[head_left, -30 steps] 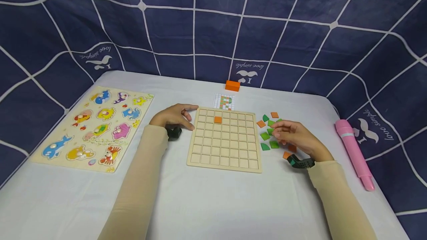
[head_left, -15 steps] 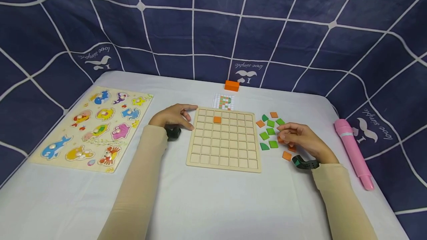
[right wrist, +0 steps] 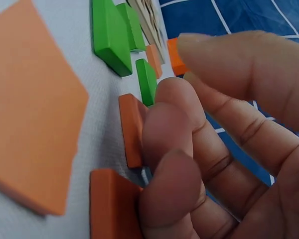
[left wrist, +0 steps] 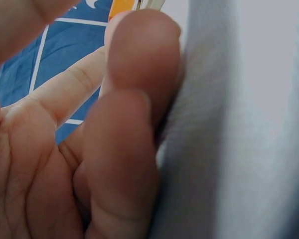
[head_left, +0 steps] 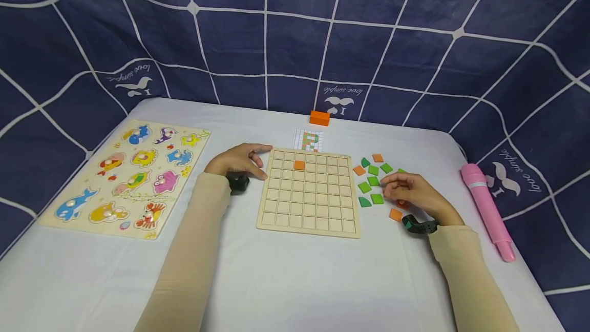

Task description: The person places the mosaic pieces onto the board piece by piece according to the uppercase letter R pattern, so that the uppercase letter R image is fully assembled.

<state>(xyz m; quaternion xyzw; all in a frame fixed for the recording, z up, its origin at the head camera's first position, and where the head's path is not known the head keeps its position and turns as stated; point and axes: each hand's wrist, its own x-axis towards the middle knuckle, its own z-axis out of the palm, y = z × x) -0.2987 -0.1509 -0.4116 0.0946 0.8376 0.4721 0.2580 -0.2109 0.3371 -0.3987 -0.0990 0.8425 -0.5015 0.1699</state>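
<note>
A square wooden grid board (head_left: pixel 308 233) lies on the table with one orange square tile (head_left: pixel 299 165) in a cell of its second row from the far side. My left hand (head_left: pixel 237 160) rests at the board's left edge, index finger and thumb spread along it near the far corner. To the right of the board my right hand (head_left: pixel 412 193) hovers low over loose tiles, its fingers loosely bent and nothing held between thumb and index. In the right wrist view its lower fingertips overlap an orange tile (right wrist: pixel 131 132). Green tiles (head_left: pixel 373 181) lie left of these fingers.
Beyond the board are a printed pattern card (head_left: pixel 310 140) and an orange block (head_left: pixel 320 118). A sea-animal peg puzzle (head_left: pixel 103 191) lies at left. On the right is a pink tube-shaped object (head_left: pixel 489 211). Dark blue gridded cloth (head_left: pixel 295 40) hangs behind.
My right hand has shifted right and slightly nearer over the loose tiles, then a little back left, uncovering several green ones. My left hand stays at the board's edge.
</note>
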